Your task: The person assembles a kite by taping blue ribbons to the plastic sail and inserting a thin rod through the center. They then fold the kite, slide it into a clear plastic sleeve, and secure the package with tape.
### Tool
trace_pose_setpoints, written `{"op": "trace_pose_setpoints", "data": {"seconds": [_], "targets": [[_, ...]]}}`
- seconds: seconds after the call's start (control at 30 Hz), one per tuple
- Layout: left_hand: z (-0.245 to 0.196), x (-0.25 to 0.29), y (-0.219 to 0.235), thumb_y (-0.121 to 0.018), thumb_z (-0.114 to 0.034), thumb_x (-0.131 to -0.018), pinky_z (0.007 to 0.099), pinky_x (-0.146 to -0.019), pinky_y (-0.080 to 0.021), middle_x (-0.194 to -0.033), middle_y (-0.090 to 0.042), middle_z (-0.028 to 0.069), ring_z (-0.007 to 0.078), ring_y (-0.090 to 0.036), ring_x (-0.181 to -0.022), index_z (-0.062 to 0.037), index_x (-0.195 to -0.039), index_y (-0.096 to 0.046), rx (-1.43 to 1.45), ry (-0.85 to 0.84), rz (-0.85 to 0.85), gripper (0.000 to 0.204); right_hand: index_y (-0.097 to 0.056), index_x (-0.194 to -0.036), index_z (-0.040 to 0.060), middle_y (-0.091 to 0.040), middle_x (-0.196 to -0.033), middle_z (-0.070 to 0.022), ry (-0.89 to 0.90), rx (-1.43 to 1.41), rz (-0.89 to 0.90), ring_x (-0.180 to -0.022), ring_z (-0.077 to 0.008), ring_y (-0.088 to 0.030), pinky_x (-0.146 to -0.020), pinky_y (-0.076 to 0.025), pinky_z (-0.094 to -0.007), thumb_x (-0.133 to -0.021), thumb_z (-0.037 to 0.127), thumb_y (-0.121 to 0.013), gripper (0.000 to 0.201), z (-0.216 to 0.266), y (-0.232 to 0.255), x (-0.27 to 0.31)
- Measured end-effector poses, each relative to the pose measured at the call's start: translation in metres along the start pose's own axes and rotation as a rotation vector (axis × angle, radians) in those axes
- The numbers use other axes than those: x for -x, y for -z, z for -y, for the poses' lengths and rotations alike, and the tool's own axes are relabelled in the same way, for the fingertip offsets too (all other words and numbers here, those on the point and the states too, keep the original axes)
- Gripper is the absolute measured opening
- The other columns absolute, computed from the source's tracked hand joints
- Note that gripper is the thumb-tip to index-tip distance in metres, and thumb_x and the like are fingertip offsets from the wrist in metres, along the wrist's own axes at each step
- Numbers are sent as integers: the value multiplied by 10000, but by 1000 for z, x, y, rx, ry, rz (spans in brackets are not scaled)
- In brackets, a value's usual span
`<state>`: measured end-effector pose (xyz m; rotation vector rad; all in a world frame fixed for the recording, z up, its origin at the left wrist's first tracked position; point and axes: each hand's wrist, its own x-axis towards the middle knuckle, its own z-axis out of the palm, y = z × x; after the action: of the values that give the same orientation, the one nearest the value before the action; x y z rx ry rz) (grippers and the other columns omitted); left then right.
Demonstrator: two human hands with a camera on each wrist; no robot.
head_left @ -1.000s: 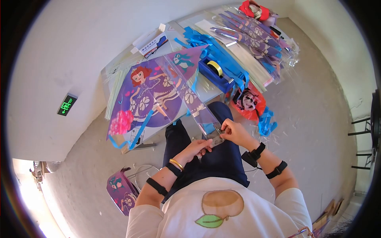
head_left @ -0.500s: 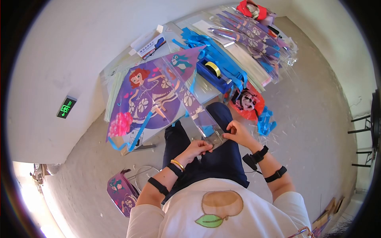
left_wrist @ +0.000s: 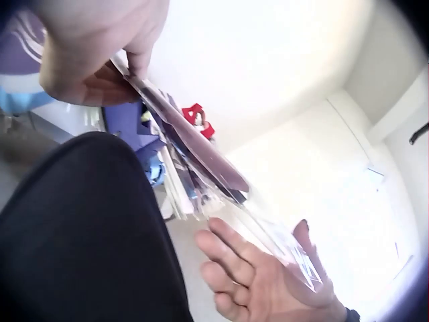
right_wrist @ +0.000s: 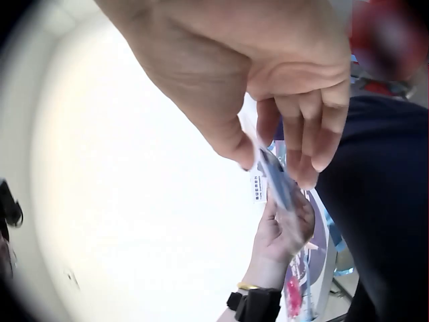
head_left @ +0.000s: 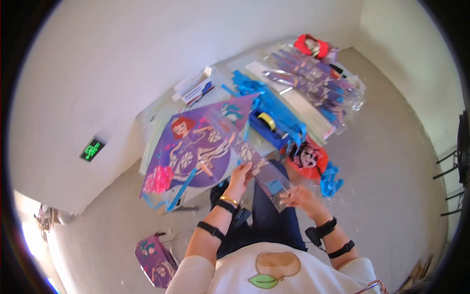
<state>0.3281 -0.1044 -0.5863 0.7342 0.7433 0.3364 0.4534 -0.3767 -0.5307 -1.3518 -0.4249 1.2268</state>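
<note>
The table [head_left: 161, 110] stands against the wall and carries the spread kite [head_left: 196, 147] at its near edge, a pile of bagged kites [head_left: 313, 83] toward its far right corner, and a blue tape dispenser [head_left: 269, 125] between them. The item in hand is the sleeve [head_left: 254, 159], a long clear bag with a folded kite inside, held over the lap just off the table's near edge. The left hand [head_left: 241, 175] pinches the sleeve partway along, thumb on one face and fingers [left_wrist: 137, 60] curled against the other. The right hand [head_left: 302, 197] lies under the near end, palm up, fingers [left_wrist: 224, 258] spread and relaxed, supporting rather than gripping. To handle the sleeve well, judged from this posture: keep the pinch on the stiff folded part, not on loose film; keep the open palm flat beneath the near end so the film does not sag or crease; move both hands together along the sleeve's length. Its long axis runs from the spread kite's right tip down toward the person's right knee, the far end overlapping the spread kite and the near end pointing at the right hand.
</note>
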Motion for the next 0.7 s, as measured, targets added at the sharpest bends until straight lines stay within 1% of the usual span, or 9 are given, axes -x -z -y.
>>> {"op": "trace_pose_setpoints", "data": {"seconds": [0.07,0.17,0.27,0.3,0.4,0.47,0.53,0.6,0.7], "targets": [[-3,7,-29,-771,-259,-926,278,-756,-538,-948,-681,-9,106,-659,-861,-81,-1145,-615,-143,-107,-188,322,-497,-1366,5,-632,-1349,-170,41,-419,153,-1198,-264,-661,-946,-551,-352,-1023,227,-618,426,-13,1,11],[23,-3,-44,-770,-215,-928,300,-795,-554,-1018,-687,33,122,-662,-917,-43,-1243,-575,-222,-295,-116,409,-457,-1462,38,-613,-1367,-154,59,-594,26,-1202,-253,-652,-971,-548,-369,-1026,215,-601,492,-28,4,19],[-7,25,-106,-753,-203,-943,322,-838,-563,-1110,-672,84,154,-660,-1001,-20,-1389,-485,-307,-312,133,552,-510,-1410,67,-652,-1286,-95,195,-743,-55,-1167,-209,-653,-986,-541,-365,-1029,182,-586,405,-44,30,7],[-19,30,-122,-742,-212,-952,327,-896,-555,-1285,-623,145,184,-644,-1085,-26,-1494,-391,-330,-268,258,672,-549,-1358,78,-670,-1197,-40,261,-918,-104,-1107,-173,-659,-991,-532,-357,-1030,156,-575,339,-41,35,0],[-36,32,-145,-734,-210,-957,329,-939,-537,-1413,-555,178,191,-626,-1130,-34,-1520,-371,-346,-313,397,693,-600,-1280,100,-679,-1183,-20,395,-917,-173,-1066,-153,-666,-906,-541,-291,-1008,198,-609,289,19,67,-18],[-37,26,-132,-734,-214,-955,333,-964,-521,-1483,-505,177,190,-620,-1140,-48,-1529,-374,-398,-266,412,697,-572,-1332,41,-672,-1225,-69,521,-935,-71,-1132,-176,-637,-982,-526,-333,-1014,272,-628,397,11,154,-85],[-25,19,-104,-741,-223,-946,338,-957,-520,-1490,-505,153,185,-622,-1133,-60,-1518,-403,-498,-216,338,684,-546,-1307,-1,-639,-1247,-122,581,-969,-223,-1210,-267,-611,-1073,-494,-386,-1044,297,-585,399,84,180,-111],[-10,22,-70,-741,-223,-941,332,-944,-524,-1463,-536,144,178,-636,-1102,-55,-1485,-451,-551,-210,268,639,-532,-1298,-39,-606,-1303,-190,572,-957,-367,-1254,-327,-588,-1088,-487,-406,-1046,366,-573,480,100,224,-145],[13,24,8,-739,-223,-935,319,-915,-531,-1376,-612,124,163,-664,-1032,-38,-1399,-549,-674,-247,74,535,-522,-1314,-36,-594,-1326,-205,384,-703,-502,-1277,-338,-579,-1088,-485,-415,-1047,326,-575,453,83,222,-154]]}}
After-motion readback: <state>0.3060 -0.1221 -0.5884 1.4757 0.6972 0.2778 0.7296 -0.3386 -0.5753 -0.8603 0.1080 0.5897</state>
